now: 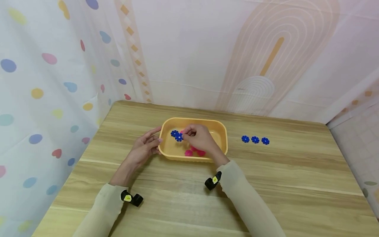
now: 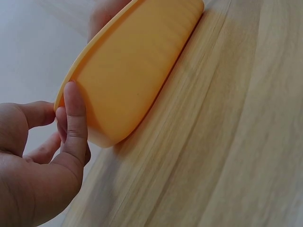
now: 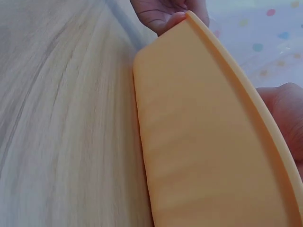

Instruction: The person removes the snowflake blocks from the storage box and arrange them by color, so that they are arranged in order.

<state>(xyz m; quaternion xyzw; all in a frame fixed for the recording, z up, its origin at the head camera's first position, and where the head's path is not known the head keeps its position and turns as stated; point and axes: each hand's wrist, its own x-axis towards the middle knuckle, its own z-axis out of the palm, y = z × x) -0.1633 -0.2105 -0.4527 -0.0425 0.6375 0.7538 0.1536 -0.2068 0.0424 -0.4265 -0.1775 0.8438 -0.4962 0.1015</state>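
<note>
A shallow yellow-orange plastic tray stands on the wooden table. My left hand holds its left end, thumb at the rim and fingers along the outer wall; the left wrist view shows this grip close up. Reaching over the near side, my right hand pinches a blue notched snowflake disc inside the tray. Another blue disc overlaps it at the upper left. Several pink discs lie on the tray floor, partly covered by the right hand. In the right wrist view the tray wall hides the fingertips.
Three blue snowflake discs lie in a row on the table, to the right of the tray. A patterned curtain hangs behind the table's back edge and along the left side. Black wrist cameras sit on both sleeves.
</note>
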